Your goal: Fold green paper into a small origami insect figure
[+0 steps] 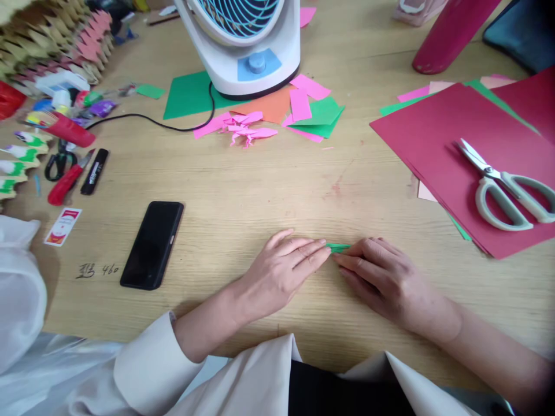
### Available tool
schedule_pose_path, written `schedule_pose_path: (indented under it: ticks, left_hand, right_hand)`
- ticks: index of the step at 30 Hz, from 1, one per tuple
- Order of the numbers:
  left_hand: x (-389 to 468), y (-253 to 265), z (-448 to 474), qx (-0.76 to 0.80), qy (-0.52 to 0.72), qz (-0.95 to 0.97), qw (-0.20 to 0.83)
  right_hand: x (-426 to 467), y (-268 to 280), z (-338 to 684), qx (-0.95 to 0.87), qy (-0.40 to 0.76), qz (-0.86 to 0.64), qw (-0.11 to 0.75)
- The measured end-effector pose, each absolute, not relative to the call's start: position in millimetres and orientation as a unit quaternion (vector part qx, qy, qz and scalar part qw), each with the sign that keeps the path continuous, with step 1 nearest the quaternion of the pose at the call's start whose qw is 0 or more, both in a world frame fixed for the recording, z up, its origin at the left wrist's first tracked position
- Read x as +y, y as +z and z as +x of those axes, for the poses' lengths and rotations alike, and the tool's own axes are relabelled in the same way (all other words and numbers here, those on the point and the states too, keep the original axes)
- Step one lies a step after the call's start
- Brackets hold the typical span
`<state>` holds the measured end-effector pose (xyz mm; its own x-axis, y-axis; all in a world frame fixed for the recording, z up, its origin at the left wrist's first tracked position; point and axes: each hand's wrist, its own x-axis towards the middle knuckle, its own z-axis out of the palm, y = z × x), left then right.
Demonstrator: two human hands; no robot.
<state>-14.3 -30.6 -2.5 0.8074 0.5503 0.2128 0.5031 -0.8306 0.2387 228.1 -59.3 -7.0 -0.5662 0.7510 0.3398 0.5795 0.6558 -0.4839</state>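
A narrow folded strip of green paper (337, 248) lies low over the table between my two hands. My right hand (385, 277) pinches its right end, with the fingers curled and closed. My left hand (290, 266) lies nearly flat, fingers stretched out, and the fingertips rest on the strip's left end. Much of the strip is hidden under the fingers. Beyond the hands, in front of the fan, are pink folded paper figures (249, 132).
A white fan (260, 63) stands at the back on coloured paper, its black cord (147, 118) running left. Scissors (505, 185) lie on red sheets (433, 133) at right. To the left are a phone (151, 245), a red-handled knife (69, 182) and a black case (94, 171).
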Motion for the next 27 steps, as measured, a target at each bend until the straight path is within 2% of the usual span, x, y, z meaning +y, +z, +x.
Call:
schedule_pose_path:
  ticks: [16,27]
  left_hand:
    - [-23.2,-1.5,-11.6,0.249,0.178,0.948,0.083]
    - [-23.0,-1.4,-12.4,0.256,0.167,0.948,0.092]
  right_hand:
    - [-56.2,-5.1,229.0,-0.880,0.174,-0.376,0.232]
    - [-51.6,0.3,223.3,-0.907,0.097,-0.357,0.199]
